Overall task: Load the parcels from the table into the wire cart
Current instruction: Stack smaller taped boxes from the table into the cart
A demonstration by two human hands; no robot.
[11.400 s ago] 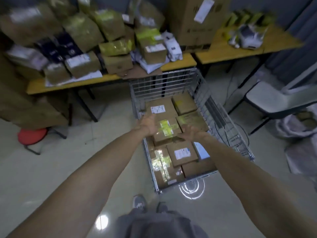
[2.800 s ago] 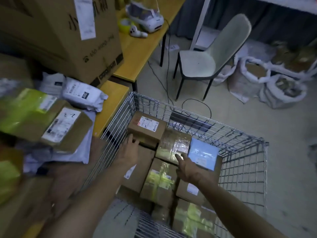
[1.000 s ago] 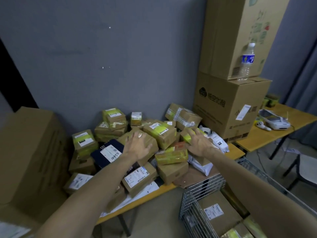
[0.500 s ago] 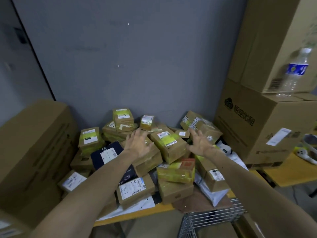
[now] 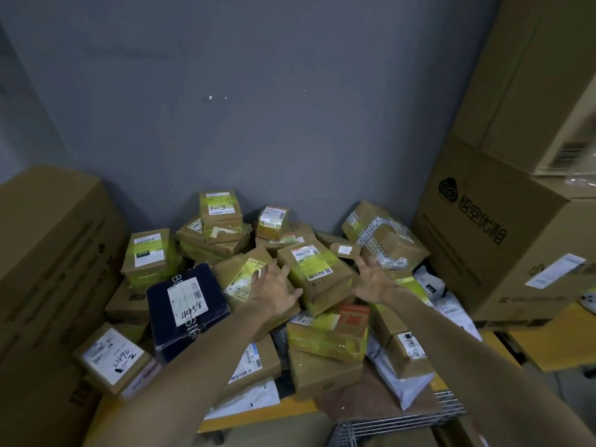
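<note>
After swinging back from the wire cart (image 5: 398,423) to the counter (image 5: 264,416), now closing in on the taped parcel (image 5: 314,272) atop the heap. Flanking it with left hand (image 5: 274,291) and right hand (image 5: 374,280), both splayed, gripping nothing yet. Hemmed in by neighbouring parcels (image 5: 382,235) and big cartons (image 5: 503,253); probably best lifted straight up.

Two bare forearms, left forearm (image 5: 193,366) at 7 o'clock, right forearm (image 5: 467,346) at 5 o'clock, both uncovered along the full visible length, left hand (image 5: 274,291) and right hand (image 5: 374,279) bare, wrists bare, build slim
</note>
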